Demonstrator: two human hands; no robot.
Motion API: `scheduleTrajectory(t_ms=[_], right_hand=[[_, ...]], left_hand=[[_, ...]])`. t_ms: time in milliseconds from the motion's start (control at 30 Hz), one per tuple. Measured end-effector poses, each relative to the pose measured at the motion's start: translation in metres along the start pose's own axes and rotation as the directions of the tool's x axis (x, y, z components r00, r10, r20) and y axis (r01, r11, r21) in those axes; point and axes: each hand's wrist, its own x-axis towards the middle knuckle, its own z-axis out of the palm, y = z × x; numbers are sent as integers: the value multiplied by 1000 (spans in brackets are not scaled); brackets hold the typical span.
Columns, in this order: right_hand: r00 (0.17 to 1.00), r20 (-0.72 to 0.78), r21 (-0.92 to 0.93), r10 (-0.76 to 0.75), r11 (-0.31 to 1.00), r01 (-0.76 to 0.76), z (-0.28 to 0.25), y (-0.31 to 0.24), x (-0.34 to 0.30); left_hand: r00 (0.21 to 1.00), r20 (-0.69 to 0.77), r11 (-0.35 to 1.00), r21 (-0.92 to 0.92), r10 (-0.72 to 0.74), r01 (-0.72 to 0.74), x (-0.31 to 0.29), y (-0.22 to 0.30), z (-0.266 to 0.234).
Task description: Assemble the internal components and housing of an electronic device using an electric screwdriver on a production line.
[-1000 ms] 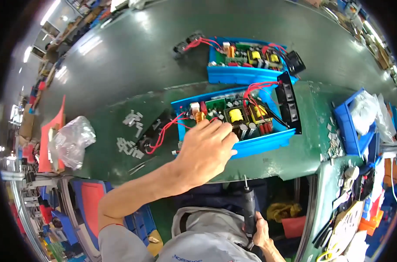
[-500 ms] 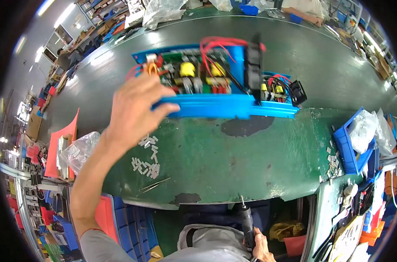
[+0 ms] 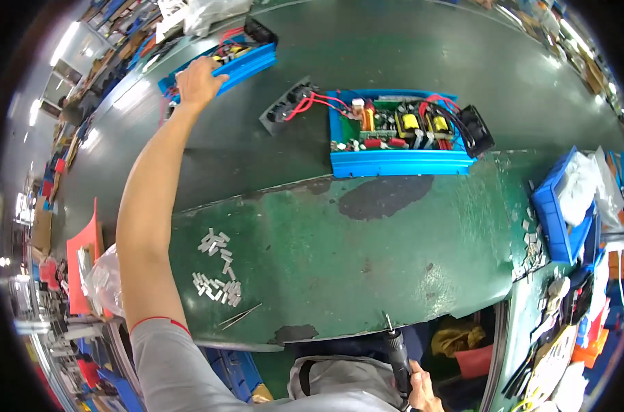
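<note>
My left arm reaches to the far left, where my left hand point(image 3: 199, 84) is closed on the near wall of an open blue metal housing point(image 3: 249, 66) with circuit parts and a black fan inside. Low near the table's front edge, my right hand point(image 3: 423, 391) grips a black electric screwdriver point(image 3: 399, 360), its bit pointing up and away from me. A second open blue housing point(image 3: 402, 163) rests on the far part of the table, with a circuit board point(image 3: 387, 127), a black fan point(image 3: 475, 130) and a grey socket panel point(image 3: 284, 110) hanging out on red wires.
Small whitish pieces point(image 3: 219, 285) lie loose at the left of the green table point(image 3: 326, 268), beside metal tweezers point(image 3: 240, 315). A blue bin point(image 3: 556, 213) with plastic bags stands at the right, next to more small pieces point(image 3: 532, 250). A red-orange folder point(image 3: 85, 261) stands at the left.
My left hand has carried one blue housing away to the far left. The other housing, partly hidden before, now shows fully with its socket panel. My right hand still holds the screwdriver.
</note>
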Motion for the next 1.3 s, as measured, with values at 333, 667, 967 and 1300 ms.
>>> scheduleTrajectory(t_ms=[333, 667, 967, 1300], right_hand=[[965, 247, -47, 84, 996, -74, 2, 67, 2], [902, 91, 103, -421, 905, 412, 2, 30, 8], [996, -68, 196, -50, 979, 63, 6, 87, -30], [867, -337, 2, -368, 920, 391, -5, 149, 26]], left_hand=[[988, 79, 971, -190, -133, 146, -9, 43, -7], [751, 580, 209, -814, 316, 541, -127, 305, -107], [507, 856, -391, -435, 100, 811, -140, 420, -31], [457, 890, -359, -430, -11, 828, -138, 404, -26]])
